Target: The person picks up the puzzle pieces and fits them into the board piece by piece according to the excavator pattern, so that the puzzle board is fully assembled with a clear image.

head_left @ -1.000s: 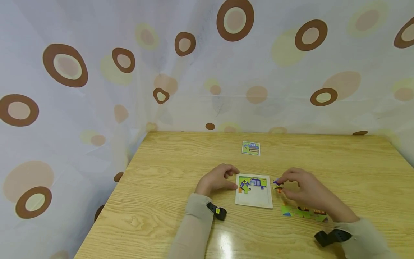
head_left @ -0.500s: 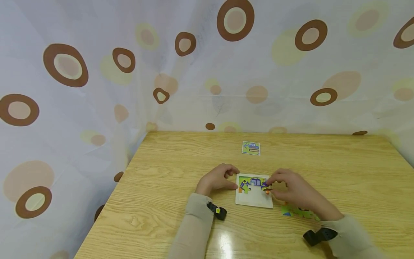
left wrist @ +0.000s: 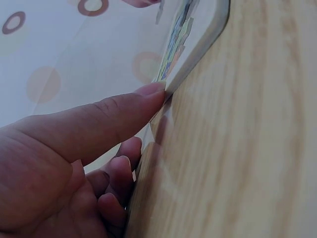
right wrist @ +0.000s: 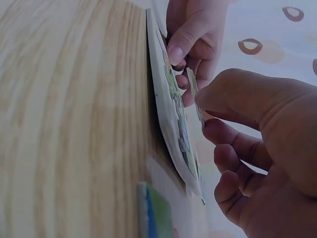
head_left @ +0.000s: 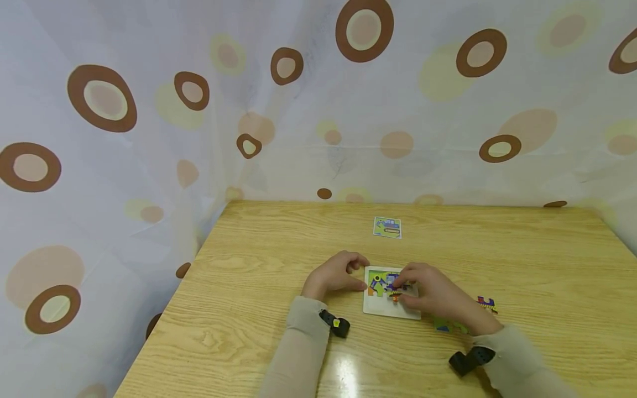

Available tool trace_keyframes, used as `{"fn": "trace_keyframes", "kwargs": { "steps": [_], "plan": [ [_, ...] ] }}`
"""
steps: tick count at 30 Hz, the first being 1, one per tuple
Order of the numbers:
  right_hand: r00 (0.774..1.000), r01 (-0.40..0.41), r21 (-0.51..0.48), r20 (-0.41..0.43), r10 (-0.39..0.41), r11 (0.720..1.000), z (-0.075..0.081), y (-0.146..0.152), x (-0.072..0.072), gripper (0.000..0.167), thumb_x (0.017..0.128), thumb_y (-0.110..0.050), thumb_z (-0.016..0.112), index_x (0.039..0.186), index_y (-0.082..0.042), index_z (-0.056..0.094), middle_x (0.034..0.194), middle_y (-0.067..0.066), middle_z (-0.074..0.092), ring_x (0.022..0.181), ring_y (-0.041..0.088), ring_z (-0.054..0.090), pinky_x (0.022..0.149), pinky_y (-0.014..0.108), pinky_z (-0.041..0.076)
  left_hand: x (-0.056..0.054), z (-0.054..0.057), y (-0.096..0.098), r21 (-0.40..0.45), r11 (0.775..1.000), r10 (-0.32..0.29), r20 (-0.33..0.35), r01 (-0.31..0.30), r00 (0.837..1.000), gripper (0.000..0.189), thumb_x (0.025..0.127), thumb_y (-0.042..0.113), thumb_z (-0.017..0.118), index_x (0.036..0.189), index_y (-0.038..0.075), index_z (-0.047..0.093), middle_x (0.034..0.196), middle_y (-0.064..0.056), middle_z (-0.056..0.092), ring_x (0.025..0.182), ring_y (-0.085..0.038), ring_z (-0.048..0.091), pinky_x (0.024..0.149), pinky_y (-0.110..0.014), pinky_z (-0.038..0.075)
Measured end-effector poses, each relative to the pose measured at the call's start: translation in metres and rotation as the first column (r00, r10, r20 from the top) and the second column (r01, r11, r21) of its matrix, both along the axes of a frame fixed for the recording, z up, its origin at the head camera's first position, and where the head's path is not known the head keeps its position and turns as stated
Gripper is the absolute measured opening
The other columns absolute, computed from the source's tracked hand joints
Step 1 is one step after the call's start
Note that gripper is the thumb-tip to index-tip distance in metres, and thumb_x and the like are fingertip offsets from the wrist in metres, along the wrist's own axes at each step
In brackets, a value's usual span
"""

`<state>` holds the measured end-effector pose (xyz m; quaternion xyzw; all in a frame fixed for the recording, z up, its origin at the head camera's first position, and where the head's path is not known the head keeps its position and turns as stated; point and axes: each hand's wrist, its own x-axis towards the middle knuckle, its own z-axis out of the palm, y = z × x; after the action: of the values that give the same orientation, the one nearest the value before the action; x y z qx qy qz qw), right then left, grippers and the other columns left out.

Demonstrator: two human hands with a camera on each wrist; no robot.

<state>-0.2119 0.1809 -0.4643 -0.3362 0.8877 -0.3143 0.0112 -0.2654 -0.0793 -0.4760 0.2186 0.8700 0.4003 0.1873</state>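
Observation:
In the head view a square puzzle board [head_left: 374, 305] with a pale frame lies on the table, its upper part filled with pieces of a digger picture. My left hand [head_left: 334, 275] is at its left side. The straight left thumb [left wrist: 133, 106] touches the rim in the left wrist view, the other fingers bent below it. My right hand [head_left: 432, 290] is over the board's right half and pinches a puzzle piece [right wrist: 195, 94] between thumb and index finger. In the right wrist view that piece stands edge-on, just above the board's surface. Its printed side is mostly hidden there.
Loose puzzle pieces lie right of the board: a green and blue piece [head_left: 444, 326], partly under my right forearm, and a red and purple piece [head_left: 486, 303]. A small card [head_left: 387, 227] with a digger picture lies farther back. A patterned cloth [head_left: 278, 166] hangs behind the table.
My right hand has moved left with the puzzle piece, from the table beside the board to above it. The red and purple piece has come into sight. My left hand has stayed put.

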Motion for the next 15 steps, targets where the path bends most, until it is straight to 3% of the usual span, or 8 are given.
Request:
{"fn": "trace_keyframes", "kwargs": {
  "steps": [15],
  "plan": [
    [1.0,-0.019,0.032,-0.008,0.019,0.999,-0.0065,-0.0097,-0.005,0.022,0.083,-0.004,0.074,0.103,-0.013,0.077,0.098,-0.005,0.061,0.087,0.015,0.058,0.074,0.035,0.048,0.0011,0.0037,0.0011,0.008,1.0,-0.011,-0.018,0.012,1.0,0.044,0.082,0.013,0.082,0.123,0.012,0.066,0.104,-0.002,0.056,0.091,-0.013,0.047,0.082,-0.026,0.041]
  ]
}}
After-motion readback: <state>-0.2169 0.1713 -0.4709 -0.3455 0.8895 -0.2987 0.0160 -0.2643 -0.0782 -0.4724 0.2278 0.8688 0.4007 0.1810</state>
